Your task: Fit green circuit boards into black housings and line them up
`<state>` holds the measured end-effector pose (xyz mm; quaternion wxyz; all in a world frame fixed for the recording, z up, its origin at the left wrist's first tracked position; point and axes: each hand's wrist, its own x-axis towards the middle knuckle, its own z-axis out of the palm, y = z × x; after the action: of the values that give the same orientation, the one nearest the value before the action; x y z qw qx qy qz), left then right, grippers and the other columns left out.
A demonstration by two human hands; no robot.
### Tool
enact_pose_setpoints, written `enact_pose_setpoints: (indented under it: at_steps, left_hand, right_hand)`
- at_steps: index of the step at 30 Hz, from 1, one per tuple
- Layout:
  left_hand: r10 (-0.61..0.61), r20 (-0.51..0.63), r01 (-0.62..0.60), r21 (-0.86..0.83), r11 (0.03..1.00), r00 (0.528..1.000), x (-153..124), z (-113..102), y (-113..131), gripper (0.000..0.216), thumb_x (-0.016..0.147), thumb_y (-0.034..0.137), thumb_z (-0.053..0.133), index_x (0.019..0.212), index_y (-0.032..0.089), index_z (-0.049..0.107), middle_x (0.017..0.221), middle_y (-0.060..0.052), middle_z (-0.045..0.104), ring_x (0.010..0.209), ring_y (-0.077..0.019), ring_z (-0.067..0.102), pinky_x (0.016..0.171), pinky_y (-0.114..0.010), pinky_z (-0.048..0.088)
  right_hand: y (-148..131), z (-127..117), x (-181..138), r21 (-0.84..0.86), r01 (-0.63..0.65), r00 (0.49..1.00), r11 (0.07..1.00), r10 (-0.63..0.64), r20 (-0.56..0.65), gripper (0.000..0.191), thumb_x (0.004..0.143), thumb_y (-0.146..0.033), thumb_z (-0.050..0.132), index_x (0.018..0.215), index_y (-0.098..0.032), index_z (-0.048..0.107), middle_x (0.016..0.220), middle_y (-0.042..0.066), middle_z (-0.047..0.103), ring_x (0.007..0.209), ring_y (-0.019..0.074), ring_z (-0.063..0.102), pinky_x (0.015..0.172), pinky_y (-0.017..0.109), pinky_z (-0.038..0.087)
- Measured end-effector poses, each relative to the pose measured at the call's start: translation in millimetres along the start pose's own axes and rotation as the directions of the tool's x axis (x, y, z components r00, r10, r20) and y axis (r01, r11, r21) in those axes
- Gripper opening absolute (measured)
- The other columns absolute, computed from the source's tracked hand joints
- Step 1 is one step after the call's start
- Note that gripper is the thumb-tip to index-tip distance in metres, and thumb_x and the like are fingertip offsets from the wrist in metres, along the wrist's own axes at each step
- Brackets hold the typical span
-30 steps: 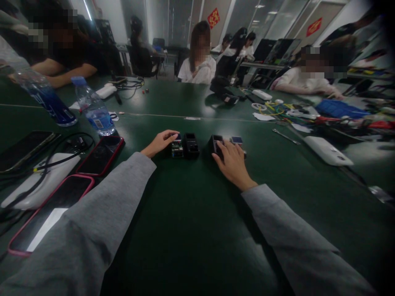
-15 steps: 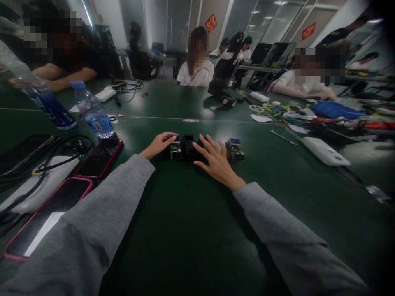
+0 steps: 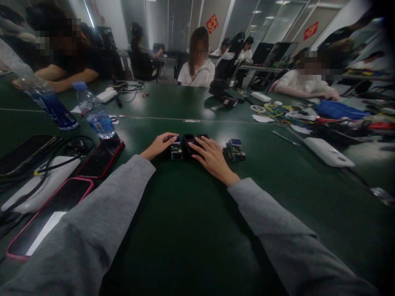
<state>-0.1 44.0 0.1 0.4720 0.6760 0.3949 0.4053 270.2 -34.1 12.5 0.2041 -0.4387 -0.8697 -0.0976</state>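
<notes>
My left hand (image 3: 159, 145) is at the left end of a short row of devices. Its thumb and fingers close on the upper left side of a small circuit board with a screen (image 3: 176, 153). Beside that board stands a black box-shaped device (image 3: 187, 138). A second black piece (image 3: 203, 135) is next to it, mostly hidden by my right hand (image 3: 212, 158). That hand's fingers are stretched out over the black pieces, and the fingertips seem to touch them. Another circuit board with a screen (image 3: 235, 150) lies to the right of my right hand, untouched.
Phones (image 3: 100, 158), a white power bank (image 3: 40, 183) and black cables lie at left. Two plastic bottles (image 3: 100, 121) stand behind them. A wrench (image 3: 285, 138), a white device (image 3: 328, 152), a blue tray (image 3: 342, 110) and tangled wires are at right. Several people sit beyond the green table (image 3: 185, 226).
My right hand has moved left over the black pieces, and its fingers are closer together. A second black piece now shows behind its fingers. My left hand stays at the left board.
</notes>
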Motion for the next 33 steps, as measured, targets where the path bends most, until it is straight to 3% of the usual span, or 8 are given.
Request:
enact_pose_setpoints:
  at_steps: [3, 7, 11, 14, 18, 24, 30, 33]
  left_hand:
    - [-0.014, -0.002, 0.014, 0.001, 1.000, 1.000, -1.3, 0.2, 2.2, 0.036, 0.095, 0.043, 0.064, 0.124, 0.022, 0.068, 0.125, -0.010, 0.071, 0.115, -0.0255, 0.066, 0.103, -0.048, 0.050]
    - [-0.021, 0.005, 0.021, 0.001, 1.000, 1.000, -1.9, -0.8, 3.3, 0.036, 0.096, 0.043, 0.064, 0.124, 0.023, 0.068, 0.125, -0.010, 0.071, 0.116, -0.0260, 0.066, 0.104, -0.049, 0.050]
    - [-0.025, 0.010, 0.025, -0.004, 1.000, 1.000, -1.1, -1.7, 1.7, 0.034, 0.097, 0.043, 0.063, 0.124, 0.023, 0.068, 0.126, -0.010, 0.071, 0.115, -0.0261, 0.066, 0.103, -0.049, 0.050]
    - [-0.011, 0.003, 0.011, -0.012, 1.000, 1.000, 0.5, -1.3, -1.1, 0.034, 0.096, 0.043, 0.063, 0.123, 0.023, 0.069, 0.127, -0.010, 0.070, 0.116, -0.0256, 0.066, 0.103, -0.048, 0.050]
    - [0.025, -0.005, -0.025, 0.003, 1.000, 1.000, 3.8, -0.9, -6.4, 0.034, 0.096, 0.042, 0.063, 0.122, 0.021, 0.069, 0.125, -0.010, 0.071, 0.114, -0.0242, 0.066, 0.102, -0.046, 0.050]
    - [0.017, 0.000, -0.017, 0.016, 1.000, 1.000, 2.6, -2.0, -5.4, 0.038, 0.095, 0.043, 0.064, 0.125, 0.020, 0.068, 0.125, -0.010, 0.071, 0.113, -0.0238, 0.067, 0.101, -0.044, 0.051]
    - [0.027, -0.002, -0.027, 0.004, 1.000, 1.000, 0.5, -0.9, 0.6, 0.032, 0.095, 0.038, 0.065, 0.122, 0.020, 0.069, 0.123, -0.010, 0.073, 0.112, -0.0234, 0.068, 0.100, -0.044, 0.052]
    - [0.020, 0.006, -0.020, -0.017, 1.000, 1.000, 2.1, -0.8, 0.8, 0.032, 0.094, 0.036, 0.066, 0.121, 0.020, 0.070, 0.123, -0.010, 0.073, 0.112, -0.0237, 0.068, 0.101, -0.045, 0.051]
  right_hand:
    - [-2.6, -8.7, -3.4, -0.008, -0.016, 1.000, 1.000, 0.016, -0.022, 0.052, 0.108, -0.048, 0.043, 0.158, -0.033, 0.038, 0.168, 0.002, 0.028, 0.156, 0.0274, 0.019, 0.126, 0.055, 0.022]
    - [10.8, -27.0, -25.3, -0.052, -0.210, 0.961, 0.976, 0.196, -0.195, 0.050, 0.108, -0.046, 0.038, 0.157, -0.036, 0.037, 0.168, 0.001, 0.028, 0.154, 0.0310, 0.022, 0.122, 0.059, 0.026]
    - [45.8, -33.1, -63.0, -0.033, -0.375, 0.884, 0.927, 0.346, -0.313, 0.056, 0.105, -0.052, 0.040, 0.154, -0.025, 0.044, 0.159, 0.014, 0.040, 0.147, 0.0357, 0.035, 0.116, 0.060, 0.034]
    - [67.2, -26.1, -82.6, 0.072, -0.411, 0.872, 0.909, 0.415, -0.258, 0.069, 0.100, -0.059, 0.046, 0.151, -0.013, 0.045, 0.148, 0.024, 0.048, 0.138, 0.0385, 0.047, 0.110, 0.060, 0.043]
    - [73.4, -13.0, -80.8, 0.201, -0.364, 0.905, 0.910, 0.396, -0.154, 0.065, 0.099, -0.052, 0.047, 0.149, -0.010, 0.045, 0.144, 0.026, 0.050, 0.137, 0.0378, 0.049, 0.111, 0.058, 0.045]
    - [69.3, -1.2, -57.1, 0.281, -0.299, 0.926, 0.912, 0.349, -0.147, 0.057, 0.100, -0.045, 0.045, 0.148, -0.015, 0.046, 0.144, 0.021, 0.051, 0.135, 0.0349, 0.051, 0.113, 0.056, 0.045]
    - [47.5, -9.8, -46.2, 0.056, -0.317, 0.916, 0.947, 0.321, -0.242, 0.058, 0.103, -0.048, 0.044, 0.154, -0.021, 0.041, 0.161, 0.017, 0.035, 0.149, 0.0383, 0.032, 0.117, 0.065, 0.033]
    - [18.1, -15.9, -33.0, 0.005, -0.196, 0.954, 0.981, 0.192, -0.232, 0.058, 0.105, -0.044, 0.043, 0.159, -0.025, 0.032, 0.167, 0.011, 0.027, 0.154, 0.0332, 0.024, 0.121, 0.061, 0.027]
